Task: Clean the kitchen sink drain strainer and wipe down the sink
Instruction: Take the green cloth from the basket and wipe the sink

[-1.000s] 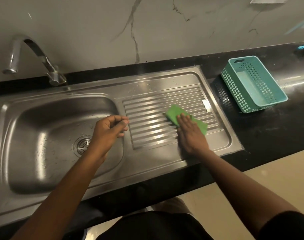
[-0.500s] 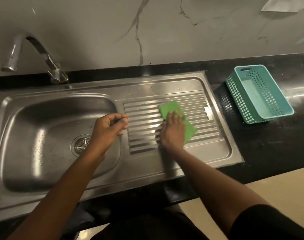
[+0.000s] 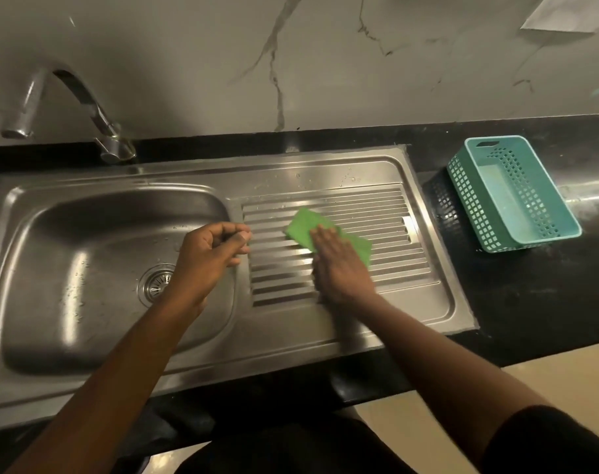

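Note:
A stainless steel sink [image 3: 86, 234] with a ribbed drainboard [image 3: 376, 268] on its right fills the middle of the view. The round drain strainer [image 3: 154, 283] sits in the basin floor, partly hidden by my left wrist. A green cloth [image 3: 303, 227] lies flat on the drainboard ribs. My right hand [image 3: 339, 265] presses on it with straight fingers. My left hand [image 3: 212, 254] hovers over the basin's right rim with fingers loosely curled, thumb against the forefinger, holding nothing that I can see.
A curved steel tap [image 3: 69, 107] stands at the back left. A teal perforated basket [image 3: 516, 193] sits on the black counter [image 3: 530, 302] to the right of the drainboard. A marble wall rises behind. Water drops dot the basin.
My right hand slid the green cloth leftward across the drainboard ribs, then a little back to the right. My left hand stayed over the basin rim.

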